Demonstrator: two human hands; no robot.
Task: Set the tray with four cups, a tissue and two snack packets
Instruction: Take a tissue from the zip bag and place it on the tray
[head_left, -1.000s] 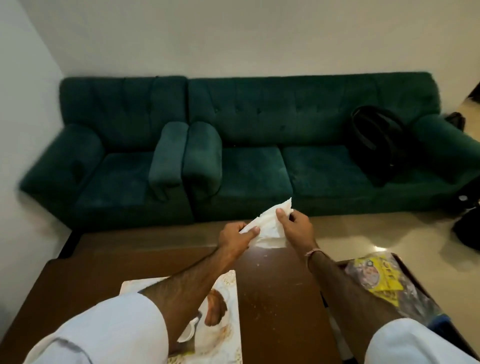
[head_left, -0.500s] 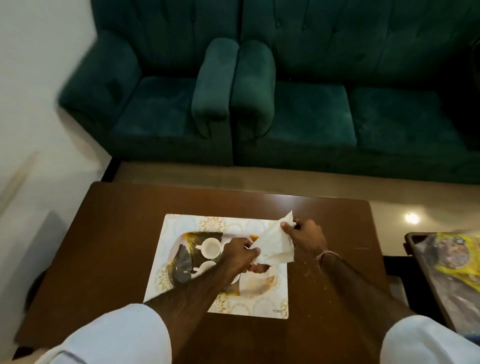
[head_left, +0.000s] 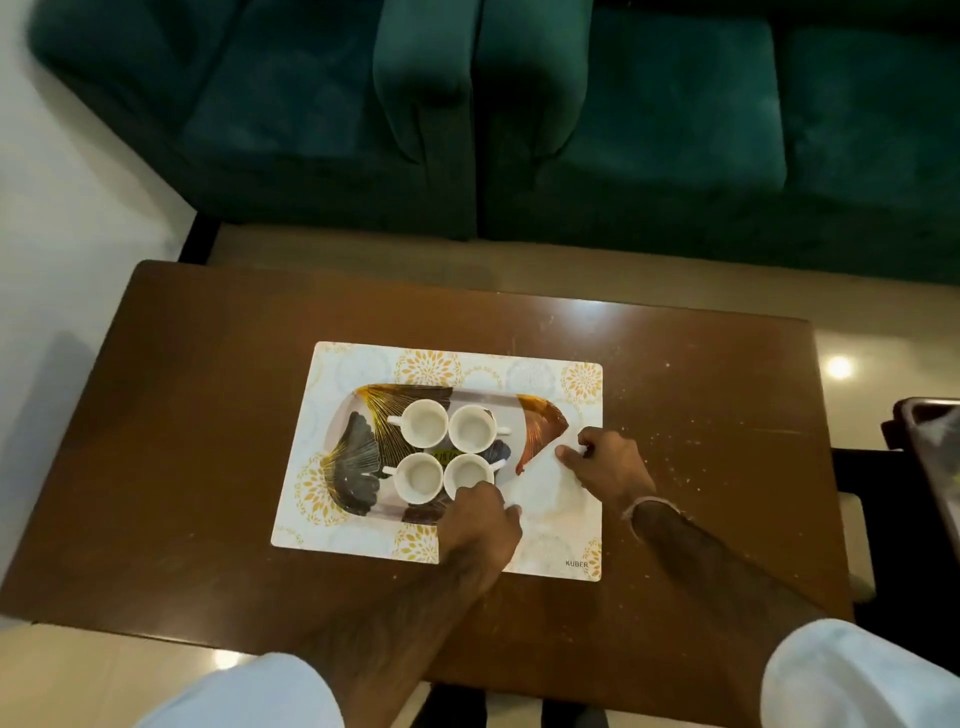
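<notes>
Both my hands, left (head_left: 480, 512) and right (head_left: 605, 462), pinch the tissue (head_left: 545, 480) flat onto the tray (head_left: 337, 436) beside four cups (head_left: 447, 452); corners should stay squared.

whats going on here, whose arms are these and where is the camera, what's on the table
There is no machine here. The camera sits on a person's head and looks forward and down, so the two bare arms coming up from the bottom edge are that person's own. White sleeves show at the bottom.

Below is a brown table with a green sofa beyond it. On the table lies a patterned placemat, and on that a decorated tray. Four white cups stand on the tray in a two-by-two square, and they look empty.

The left hand and the right hand each pinch an edge of a white tissue, which lies over the right end of the tray. At the far right edge part of another dark tray shows; its contents are too blurred to name.
</notes>
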